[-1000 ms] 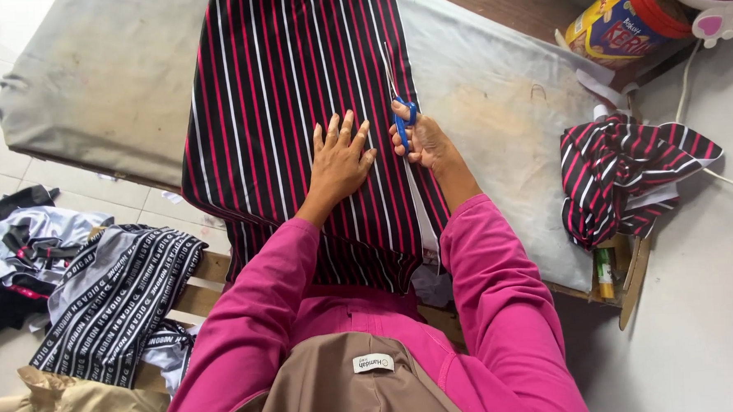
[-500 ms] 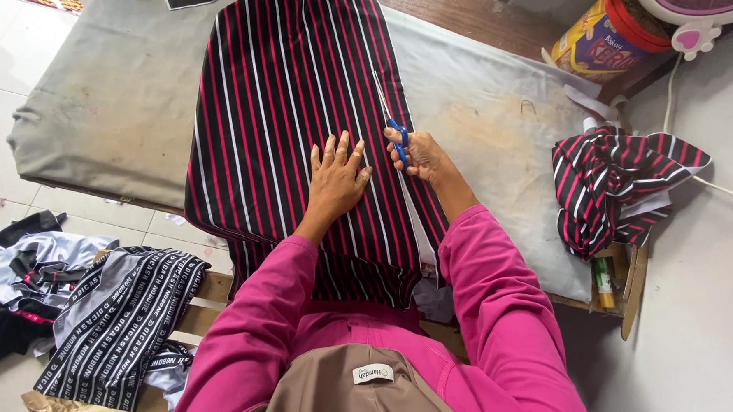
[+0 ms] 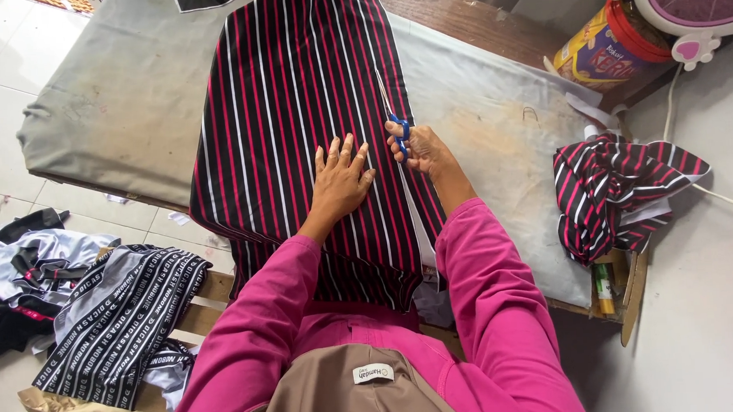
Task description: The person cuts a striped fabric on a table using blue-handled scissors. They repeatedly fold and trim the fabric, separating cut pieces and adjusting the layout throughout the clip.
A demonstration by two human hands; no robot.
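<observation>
Striped cloth (image 3: 296, 110) lies flat along the padded table (image 3: 115, 110), its near end hanging over the edge toward the person. Left hand (image 3: 342, 181) rests on it palm down, fingers spread, holding nothing; judged to keep the cloth taut and still. Right hand (image 3: 423, 150) is closed on blue-handled scissors (image 3: 394, 118), blades pointing away along the cloth's right margin. The cut line runs just right of the left hand. 1 cut bundle (image 3: 617, 191) sits at the table's right end
</observation>
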